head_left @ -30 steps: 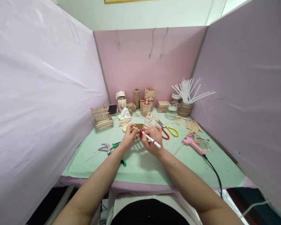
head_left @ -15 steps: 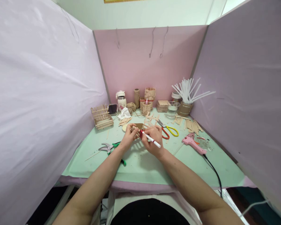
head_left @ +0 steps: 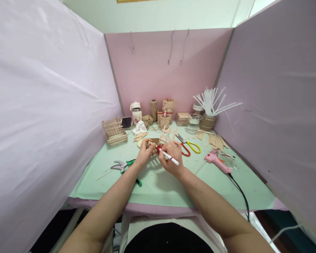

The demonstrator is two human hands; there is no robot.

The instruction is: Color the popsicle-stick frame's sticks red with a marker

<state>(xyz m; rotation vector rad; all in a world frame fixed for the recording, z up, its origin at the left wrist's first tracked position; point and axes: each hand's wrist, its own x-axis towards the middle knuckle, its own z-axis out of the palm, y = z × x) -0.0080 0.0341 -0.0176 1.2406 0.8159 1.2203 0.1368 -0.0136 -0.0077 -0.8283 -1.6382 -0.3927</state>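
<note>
My left hand [head_left: 145,153] grips the left side of a small wooden piece [head_left: 155,141] made of thin sticks, with a red part near its right end. In my right hand [head_left: 173,157] is a white marker [head_left: 170,157], its tip end at the red part and its back end pointing down to the right. My fingers hide much of the wooden piece. Just right of my right hand lie scissors [head_left: 192,147] with red and yellow handles. Green-handled pruners [head_left: 120,166] rest below and left of my left hand, partly covered by my forearm.
A pink glue gun [head_left: 218,162] with a black cable lies at the right. Behind are a stick basket [head_left: 115,131], a phone [head_left: 126,122], a bottle [head_left: 136,113], twine [head_left: 147,120], a water cup [head_left: 193,123], loose craft sticks [head_left: 217,141] and a jar of white sticks [head_left: 208,122].
My right hand and the marker have shifted slightly to the left and up. My left hand holds the wooden piece in nearly the same place.
</note>
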